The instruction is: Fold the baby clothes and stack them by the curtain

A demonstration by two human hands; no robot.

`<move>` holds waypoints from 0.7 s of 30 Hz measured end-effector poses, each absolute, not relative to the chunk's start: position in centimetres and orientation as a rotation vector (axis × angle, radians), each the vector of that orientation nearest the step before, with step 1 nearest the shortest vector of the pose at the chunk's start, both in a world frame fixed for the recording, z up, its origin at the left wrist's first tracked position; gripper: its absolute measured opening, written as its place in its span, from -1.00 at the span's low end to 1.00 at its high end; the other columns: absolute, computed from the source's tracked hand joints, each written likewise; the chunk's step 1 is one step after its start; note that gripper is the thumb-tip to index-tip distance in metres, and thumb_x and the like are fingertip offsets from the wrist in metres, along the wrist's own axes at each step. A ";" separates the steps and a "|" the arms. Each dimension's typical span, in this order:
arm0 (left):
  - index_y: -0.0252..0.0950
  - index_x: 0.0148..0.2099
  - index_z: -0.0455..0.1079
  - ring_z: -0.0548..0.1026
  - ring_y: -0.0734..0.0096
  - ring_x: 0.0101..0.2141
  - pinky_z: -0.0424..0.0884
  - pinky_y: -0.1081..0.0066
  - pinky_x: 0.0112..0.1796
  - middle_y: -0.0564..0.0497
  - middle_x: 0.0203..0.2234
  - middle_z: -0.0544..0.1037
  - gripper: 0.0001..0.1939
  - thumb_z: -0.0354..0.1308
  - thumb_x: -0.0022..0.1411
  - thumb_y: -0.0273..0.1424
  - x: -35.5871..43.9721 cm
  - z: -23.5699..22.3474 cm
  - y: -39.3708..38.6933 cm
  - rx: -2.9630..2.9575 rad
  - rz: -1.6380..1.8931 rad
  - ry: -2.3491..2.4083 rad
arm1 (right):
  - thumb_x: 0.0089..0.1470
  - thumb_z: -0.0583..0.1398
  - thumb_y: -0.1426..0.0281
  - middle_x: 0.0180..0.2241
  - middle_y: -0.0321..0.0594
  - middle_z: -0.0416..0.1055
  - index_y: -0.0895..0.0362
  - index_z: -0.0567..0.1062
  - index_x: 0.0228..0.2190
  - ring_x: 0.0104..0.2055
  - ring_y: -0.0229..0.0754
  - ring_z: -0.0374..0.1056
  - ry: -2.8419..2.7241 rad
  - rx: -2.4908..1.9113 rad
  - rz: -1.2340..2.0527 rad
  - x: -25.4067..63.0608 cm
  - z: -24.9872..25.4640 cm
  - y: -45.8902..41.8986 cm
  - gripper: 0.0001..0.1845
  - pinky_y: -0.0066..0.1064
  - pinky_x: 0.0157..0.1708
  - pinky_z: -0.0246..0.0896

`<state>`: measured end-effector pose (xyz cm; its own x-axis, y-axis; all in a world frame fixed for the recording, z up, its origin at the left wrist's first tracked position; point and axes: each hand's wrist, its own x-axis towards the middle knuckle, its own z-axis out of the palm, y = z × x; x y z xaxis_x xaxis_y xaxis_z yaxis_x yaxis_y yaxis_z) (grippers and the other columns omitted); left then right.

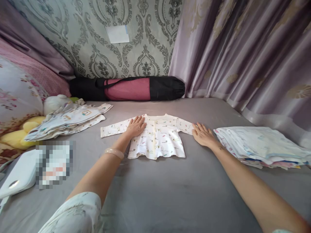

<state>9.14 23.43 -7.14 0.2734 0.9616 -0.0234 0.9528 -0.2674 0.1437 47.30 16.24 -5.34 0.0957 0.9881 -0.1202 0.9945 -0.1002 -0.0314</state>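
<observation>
A small white printed baby shirt (157,137) lies spread flat, front up, on the grey bed sheet (170,194), its sleeves stretched out to both sides. My left hand (136,127) rests flat on the shirt's left shoulder, fingers stretched out. My right hand (202,134) lies flat at the end of the right sleeve, fingers apart, covering the cuff. Neither hand holds anything. A pale bangle sits on my left wrist.
A loose heap of baby clothes (68,119) lies at the left. A folded stack (259,145) sits at the right. A rolled pink mat in a black bag (127,88) lies along the wall. Pillows, a yellow soft toy (17,136) and a white device (18,174) are at the left; curtains hang at the right.
</observation>
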 end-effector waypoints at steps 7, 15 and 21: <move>-0.11 0.39 0.00 0.01 0.05 0.32 -0.01 -0.04 0.21 -0.10 0.35 0.06 -0.44 -0.32 0.41 -0.17 9.6 -6.2 23.2 2.482 0.078 1.794 | 0.26 -0.17 0.36 0.34 0.13 -0.05 0.34 0.19 0.24 0.39 0.06 -0.17 2.317 2.140 0.013 41.1 -3.1 18.3 -0.40 -0.01 0.32 -0.35; -0.18 0.25 0.22 0.34 -0.13 0.04 0.23 -0.12 -0.03 -0.24 0.07 0.40 -0.49 -0.24 0.39 -0.14 12.1 -5.3 23.5 2.493 0.179 1.985 | 0.30 -0.19 0.16 0.38 0.05 -0.21 0.31 0.00 0.31 0.41 0.02 -0.30 2.449 1.968 -0.383 32.1 -4.8 21.7 -0.31 -0.11 0.34 -0.36; -0.29 0.06 0.38 0.36 -0.10 0.02 0.01 -0.15 0.11 -0.27 -0.03 0.46 -0.53 -0.18 0.37 -0.13 13.4 -5.9 23.9 2.541 0.308 2.053 | 0.30 -0.23 0.13 0.38 0.12 -0.23 0.43 -0.05 0.31 0.41 0.06 -0.33 2.355 2.141 -0.284 32.8 -5.4 23.9 -0.24 -0.03 0.33 -0.46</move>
<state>13.40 23.88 -5.86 0.2035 0.9513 0.2317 0.9774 -0.2112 0.0087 32.76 23.85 -5.37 -0.1015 0.9916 -0.0797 0.9821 0.0871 -0.1670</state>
